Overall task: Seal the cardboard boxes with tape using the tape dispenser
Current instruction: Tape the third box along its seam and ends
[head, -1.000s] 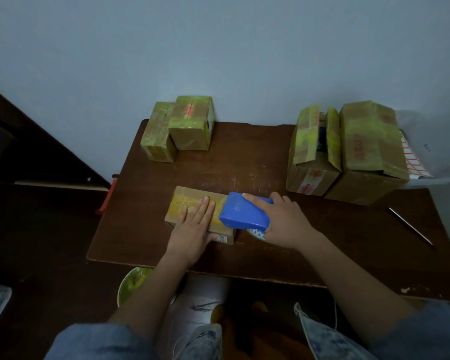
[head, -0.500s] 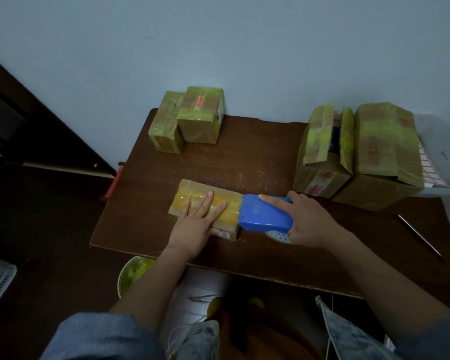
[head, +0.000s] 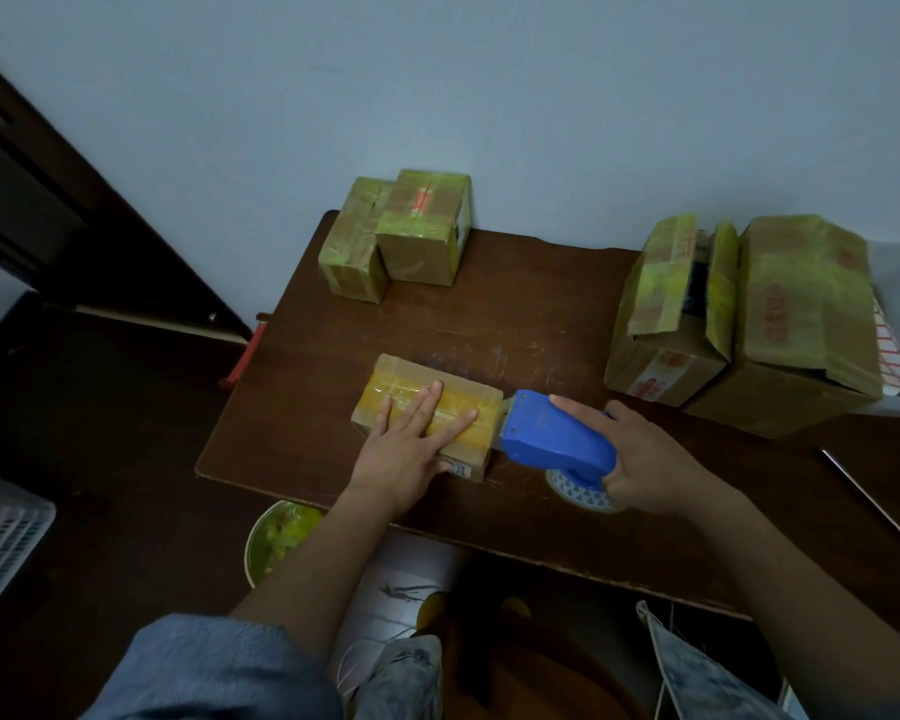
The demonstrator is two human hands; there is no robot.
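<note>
Scuffed brown table (head: pixel 541 314) bears glossy taped cardboard box (head: pixel 417 402)

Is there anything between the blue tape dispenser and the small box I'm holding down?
Nothing visible. The tape dispenser, held by the right hand, has its front end at the right end of the small box. The left hand lies flat on the box top, left of it.

My feed is dim, with a cool bluish cast; the wall (head: pixel 489 85) is the brightest area, evenly and softly lit. I see no hard shadows and no glare beyond a faint sheen on the taped box (head: pixel 427 407). The floor at left sinks into near-black. Wide-angle distortion bends the table (head: pixel 515 324) edges, and the lower corners look soft and smeared.
</note>
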